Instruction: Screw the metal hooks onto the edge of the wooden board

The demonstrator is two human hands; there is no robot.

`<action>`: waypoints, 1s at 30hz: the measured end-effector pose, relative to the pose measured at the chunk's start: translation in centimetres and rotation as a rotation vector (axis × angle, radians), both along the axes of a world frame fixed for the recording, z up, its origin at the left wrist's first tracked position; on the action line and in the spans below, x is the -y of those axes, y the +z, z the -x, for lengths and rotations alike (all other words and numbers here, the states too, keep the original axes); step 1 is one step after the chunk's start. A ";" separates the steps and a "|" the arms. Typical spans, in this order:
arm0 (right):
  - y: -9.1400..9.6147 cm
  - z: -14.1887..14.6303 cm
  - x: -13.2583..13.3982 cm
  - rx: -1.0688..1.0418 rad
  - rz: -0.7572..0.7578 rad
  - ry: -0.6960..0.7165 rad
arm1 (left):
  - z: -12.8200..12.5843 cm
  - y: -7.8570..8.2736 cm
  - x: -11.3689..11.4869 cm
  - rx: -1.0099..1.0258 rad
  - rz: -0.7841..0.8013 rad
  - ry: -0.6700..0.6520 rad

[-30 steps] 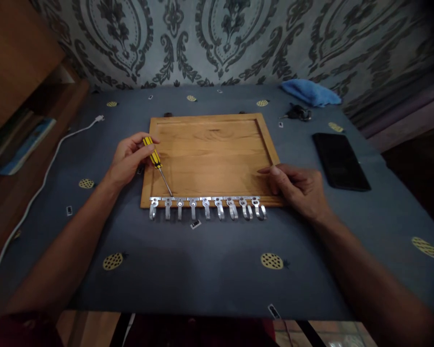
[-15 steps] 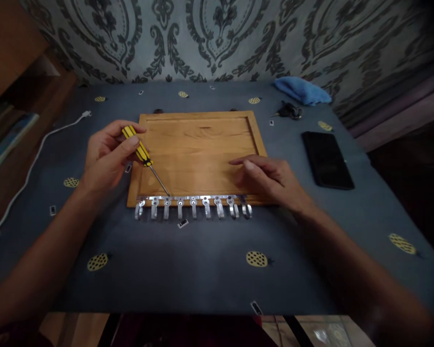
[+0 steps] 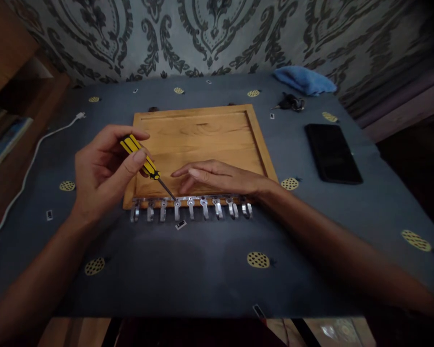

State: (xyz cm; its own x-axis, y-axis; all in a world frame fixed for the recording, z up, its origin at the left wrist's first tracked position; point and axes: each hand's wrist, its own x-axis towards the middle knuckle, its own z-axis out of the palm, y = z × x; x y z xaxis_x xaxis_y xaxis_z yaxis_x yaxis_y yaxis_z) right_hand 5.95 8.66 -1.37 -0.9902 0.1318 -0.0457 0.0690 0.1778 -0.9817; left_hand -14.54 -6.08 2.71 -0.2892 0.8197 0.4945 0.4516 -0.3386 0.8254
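My left hand (image 3: 108,168) is closed around the yellow and black handle of a screwdriver (image 3: 142,158). Its shaft slants down to the right, the tip at a metal hook rail (image 3: 204,205) near one of the middle hooks. The rail, with several silver hooks, runs along the near edge of a framed wooden board (image 3: 198,132). Over the board's lower middle hovers or rests my right hand (image 3: 220,177), fingers stretched to the left and nothing held; contact with the board cannot be made out.
A black phone (image 3: 333,154) lies right of the board. Behind it are keys (image 3: 290,102) and a blue cloth (image 3: 305,80). A white cable (image 3: 39,144) runs down the left side of the patterned tablecloth (image 3: 210,279). Shelving (image 3: 29,101) stands at the left.
My right hand has moved left across the board, closer to the screwdriver. The screwdriver tip has shifted to the right along the hook rail. The view has shifted slightly.
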 end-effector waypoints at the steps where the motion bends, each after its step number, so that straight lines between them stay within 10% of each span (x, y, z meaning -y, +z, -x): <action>1: 0.0 0.0 0.0 0.014 -0.010 0.004 | -0.1 -0.1 0.1 -0.009 -0.003 0.005; 30: 0.0 0.1 -0.2 0.044 0.018 0.073 | -0.7 0.4 1.0 -0.458 -0.055 0.036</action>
State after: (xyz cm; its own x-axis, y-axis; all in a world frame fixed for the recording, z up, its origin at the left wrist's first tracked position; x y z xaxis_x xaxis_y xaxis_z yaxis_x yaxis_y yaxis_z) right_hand 5.88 8.88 -1.37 -0.9941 0.0582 -0.0911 0.0996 0.1660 -0.9811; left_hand -13.85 -7.09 3.11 -0.0588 0.7823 0.6201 0.7782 -0.3532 0.5193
